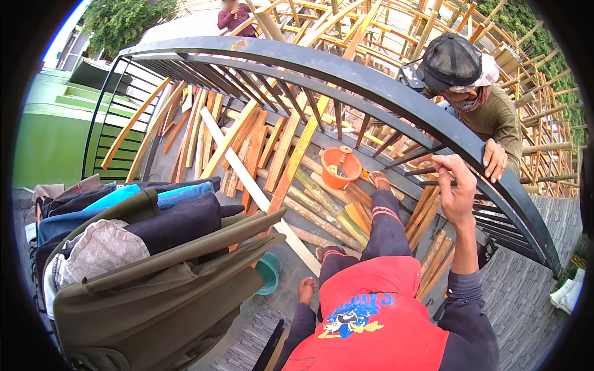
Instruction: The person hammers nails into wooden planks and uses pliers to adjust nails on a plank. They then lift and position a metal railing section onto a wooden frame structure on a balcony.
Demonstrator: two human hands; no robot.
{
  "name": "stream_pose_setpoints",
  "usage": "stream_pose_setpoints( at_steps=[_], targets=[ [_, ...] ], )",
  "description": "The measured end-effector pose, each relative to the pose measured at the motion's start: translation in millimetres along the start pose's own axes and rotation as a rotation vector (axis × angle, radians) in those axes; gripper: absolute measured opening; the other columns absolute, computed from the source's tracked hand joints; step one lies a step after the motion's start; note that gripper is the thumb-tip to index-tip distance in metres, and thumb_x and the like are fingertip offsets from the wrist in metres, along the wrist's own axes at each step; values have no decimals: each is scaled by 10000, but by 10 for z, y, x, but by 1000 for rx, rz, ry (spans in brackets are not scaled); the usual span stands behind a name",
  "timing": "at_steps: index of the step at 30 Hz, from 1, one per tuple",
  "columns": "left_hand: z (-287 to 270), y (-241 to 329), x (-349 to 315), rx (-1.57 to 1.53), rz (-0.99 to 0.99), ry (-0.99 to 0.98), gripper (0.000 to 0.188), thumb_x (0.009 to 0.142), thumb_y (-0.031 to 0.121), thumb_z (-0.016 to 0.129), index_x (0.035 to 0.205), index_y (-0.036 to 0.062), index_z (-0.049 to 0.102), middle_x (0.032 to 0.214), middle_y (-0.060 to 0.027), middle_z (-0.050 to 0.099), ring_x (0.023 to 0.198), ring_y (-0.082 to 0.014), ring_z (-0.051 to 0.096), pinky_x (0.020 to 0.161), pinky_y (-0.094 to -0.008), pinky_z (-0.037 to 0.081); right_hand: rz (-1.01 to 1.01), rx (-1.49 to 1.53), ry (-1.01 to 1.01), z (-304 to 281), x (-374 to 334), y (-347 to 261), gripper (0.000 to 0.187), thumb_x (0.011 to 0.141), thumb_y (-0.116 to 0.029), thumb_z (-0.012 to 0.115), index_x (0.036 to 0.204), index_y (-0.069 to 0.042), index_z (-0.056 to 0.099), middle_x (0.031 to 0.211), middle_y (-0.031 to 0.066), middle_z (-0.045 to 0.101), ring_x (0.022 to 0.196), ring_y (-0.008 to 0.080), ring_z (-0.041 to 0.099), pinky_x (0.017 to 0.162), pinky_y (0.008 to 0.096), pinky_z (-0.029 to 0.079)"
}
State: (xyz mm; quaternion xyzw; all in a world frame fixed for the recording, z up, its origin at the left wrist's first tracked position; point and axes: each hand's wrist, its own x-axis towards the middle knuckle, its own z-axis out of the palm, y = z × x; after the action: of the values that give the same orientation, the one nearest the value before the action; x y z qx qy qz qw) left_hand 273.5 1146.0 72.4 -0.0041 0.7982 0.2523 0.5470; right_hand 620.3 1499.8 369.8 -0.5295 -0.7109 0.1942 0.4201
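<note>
My right hand (pixel 456 188) is raised beside the dark metal railing (pixel 346 69), its fingers curled in a pinch. Anything between those fingers is hidden or too small to make out. Close by, on the far side, a co-worker's hand (pixel 494 159) grips the railing's top bar. My left hand (pixel 307 289) hangs low at my side, curled into a loose fist with nothing seen in it. Just left of it a green-teal bucket (pixel 268 272) stands on the floor. An orange bucket (pixel 340 167) with small items inside is ahead of my feet.
Clothes (pixel 167 272) hang in a thick row at the left. Planks and poles (pixel 253 148) cover much of the floor, with one long white strip (pixel 250 185) across them. Beyond the railing are a co-worker in a dark cap (pixel 450 60), wooden scaffolding (pixel 396 31) and another person (pixel 236 18).
</note>
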Motion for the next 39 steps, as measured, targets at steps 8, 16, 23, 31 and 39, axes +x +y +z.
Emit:
stream_pose_setpoints(
  at_steps=[8,16,23,31,39],
  targets=[
    [560,1183,-909,303,334,-511,199,841,109,640,1017,23,608,887,-32,601,786,-72,547,717,-211,433,99,229,-278,564,-425,141,207,732,78,536,908,3,615,769,127,599,704,259,599,638,319,473],
    [453,1822,-1802,387,408,-982,169,843,100,631,993,24,653,826,8,612,705,-51,505,620,-194,391,87,266,-368,750,-693,-78,165,758,30,546,898,-26,612,746,114,593,701,273,596,623,341,464],
    [419,2060,-1744,533,448,-1077,200,832,24,613,1029,5,645,921,-40,617,820,-99,537,736,-241,433,75,167,-286,632,-535,-44,139,769,18,553,887,-26,613,731,108,589,664,259,585,598,342,454],
    [363,2032,-1578,543,390,-1137,241,803,45,642,1043,21,649,949,-29,626,840,-83,535,763,-228,428,267,203,-340,768,-708,18,163,809,36,522,941,-1,611,746,119,599,703,267,603,647,312,478],
    [369,2143,-1502,585,358,-1192,344,804,125,666,1137,59,606,959,1,601,866,-58,514,764,-221,418,785,-632,-981,1212,-1693,818,474,849,-409,540,1067,11,575,962,240,635,913,380,620,780,464,480]
  ],
)
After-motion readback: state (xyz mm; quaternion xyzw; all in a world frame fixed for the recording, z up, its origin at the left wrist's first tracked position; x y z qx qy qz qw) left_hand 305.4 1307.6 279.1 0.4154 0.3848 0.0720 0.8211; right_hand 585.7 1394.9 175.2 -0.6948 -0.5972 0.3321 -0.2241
